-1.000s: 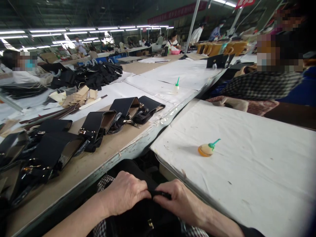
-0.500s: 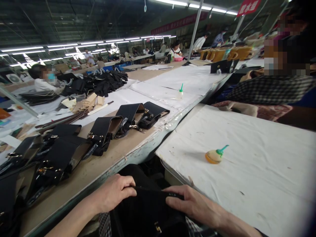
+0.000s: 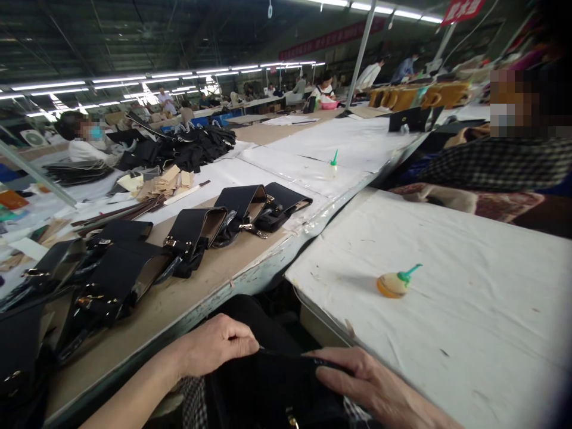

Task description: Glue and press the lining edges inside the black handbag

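A black bag with a small gold metal fitting rests in my lap, its upper edge toward the table. My left hand pinches that edge at the left, thumb against the fingers. At the right end of the same edge, my right hand grips with the thumb on the near side and the fingers over the far side. The bag's lower part runs out of view. Left of my hands, several black bags with gold clasps, such as this bag, lie on the brown board.
A squat bottle of amber liquid with a green spout stands on the white side table. Another green-tipped bottle stands farther back. Black pieces are heaped at the left. Co-workers sit at left and right.
The view has shifted slightly, so the tables and bags appear a little farther right. Both hands keep hold of the bag's edge, now slightly lower and farther right in view.
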